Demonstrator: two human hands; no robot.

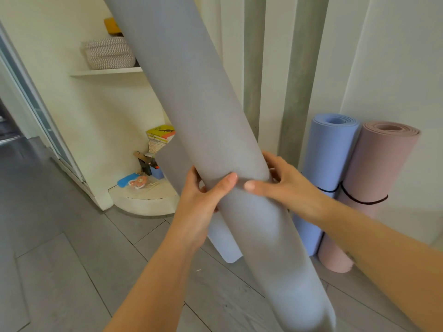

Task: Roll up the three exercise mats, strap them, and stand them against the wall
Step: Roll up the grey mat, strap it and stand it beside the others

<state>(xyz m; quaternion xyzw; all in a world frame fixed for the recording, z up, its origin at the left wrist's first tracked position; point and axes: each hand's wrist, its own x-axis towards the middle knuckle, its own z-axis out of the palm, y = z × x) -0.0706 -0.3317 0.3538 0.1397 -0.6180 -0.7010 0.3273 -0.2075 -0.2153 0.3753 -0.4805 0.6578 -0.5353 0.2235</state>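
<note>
While I am watching through the head camera, both grips are closing around the middle of the grey mat, rolled into a long tube. It is tilting, with its top leaning left and running out of the top of the frame and its lower end sitting close to the camera at bottom right. The left grip is curling around the left side of the roll, thumb pressing across the front. The right grip is wrapping the right side, thumb lying flat on the front and fingers reaching behind. The two thumb tips are pointing at each other, just apart. A loose outer flap of this mat is hanging open on the left of the roll, its rounded corner dangling over the grey plank floor.

To the right, the blue mat and the pink mat are standing upright and touching side by side against the white wall, each wearing a thin black strap below its middle.

At left, a woven basket is sitting on a white shelf, and a stack of books is showing lower down beside the grey roll.
</note>
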